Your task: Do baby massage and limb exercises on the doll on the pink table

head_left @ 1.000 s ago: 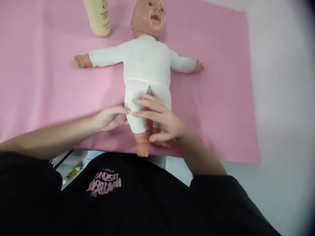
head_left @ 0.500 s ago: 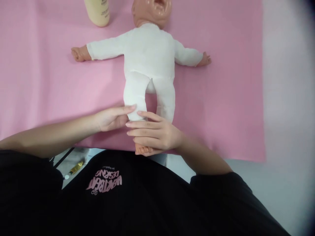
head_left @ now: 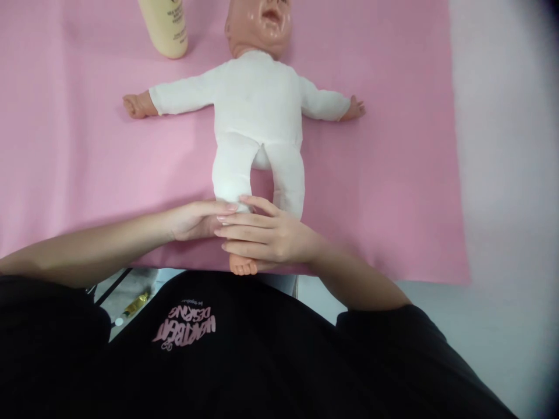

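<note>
A baby doll in a white cloth suit lies on its back with its arms spread and its feet towards me. My left hand holds the leg on the left side of the view, below the knee. Its thumb lies on top, and the other fingers are mostly hidden beside or beneath the leg. My right hand lies across the same lower leg from the other side, with its fingers wrapped over the shin and ankle. The doll's bare foot shows beneath these fingers, at the near edge of the cloth.
A pink cloth covers the table under the doll. A pale yellow bottle stands beyond the doll's left-side arm. Below the table edge, a small yellow item lies on a lower surface at left.
My left thumb has slid down the leg from around the knee to nearer my right hand's fingers. The doll and cloth appear slightly shifted left in view, partly from head movement.
</note>
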`<state>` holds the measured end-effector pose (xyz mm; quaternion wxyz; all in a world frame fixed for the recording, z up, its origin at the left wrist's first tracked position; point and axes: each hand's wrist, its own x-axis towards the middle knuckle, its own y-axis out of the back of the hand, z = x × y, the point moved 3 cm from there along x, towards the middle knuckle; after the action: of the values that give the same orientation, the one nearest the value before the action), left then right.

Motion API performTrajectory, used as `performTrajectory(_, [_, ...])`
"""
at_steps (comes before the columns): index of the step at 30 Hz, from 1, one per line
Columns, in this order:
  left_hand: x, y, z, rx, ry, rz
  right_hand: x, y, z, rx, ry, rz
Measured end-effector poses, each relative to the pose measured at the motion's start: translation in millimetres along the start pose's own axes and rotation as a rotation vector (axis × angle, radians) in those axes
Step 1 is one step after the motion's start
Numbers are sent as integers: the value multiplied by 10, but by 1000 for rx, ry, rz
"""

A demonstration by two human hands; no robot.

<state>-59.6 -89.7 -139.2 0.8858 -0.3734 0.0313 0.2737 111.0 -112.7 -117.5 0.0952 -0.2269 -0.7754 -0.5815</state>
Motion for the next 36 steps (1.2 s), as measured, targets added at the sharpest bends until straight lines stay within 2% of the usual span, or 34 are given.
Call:
performTrajectory(2, [1, -8, -2, -5, 3, 14, 18, -17, -14, 43, -61, -56])
performTrajectory(4, [5, -17, -2, -5, 5, 8, 28, -19, -38, 19, -64, -50])
performTrajectory(7, [9, -14, -5, 12, 15, 6, 29, 1, -68, -82, 25, 16])
performTrajectory(11, [2, -9, -1, 53, 9, -8, 6, -26, -38, -101, 79, -54])
performTrajectory(15, [-5, -23, -4, 81, 20, -60, -29, 20, -29, -120, 186, 248])
performTrajectory(17, [-4, -33, -13, 98, 36, -118, -32, 32, -15, -142, 177, 318])
performTrajectory(20, [4, -35, -17, 139, 56, -170, -10, 47, -11, -176, 157, 267])
performTrajectory(24, [19, -17, 15, 200, 32, -125, 29, 34, -2, -108, 34, 11])
performTrajectory(27, [15, -35, 16, 242, 46, -214, 41, 14, 6, 11, -65, -101])
performTrajectory(31, [12, -49, 15, 304, 42, -279, 34, -3, 16, 70, -27, -79])
performTrajectory(36, [27, -57, 46, 325, 40, -211, -15, -25, 37, 102, 13, -34])
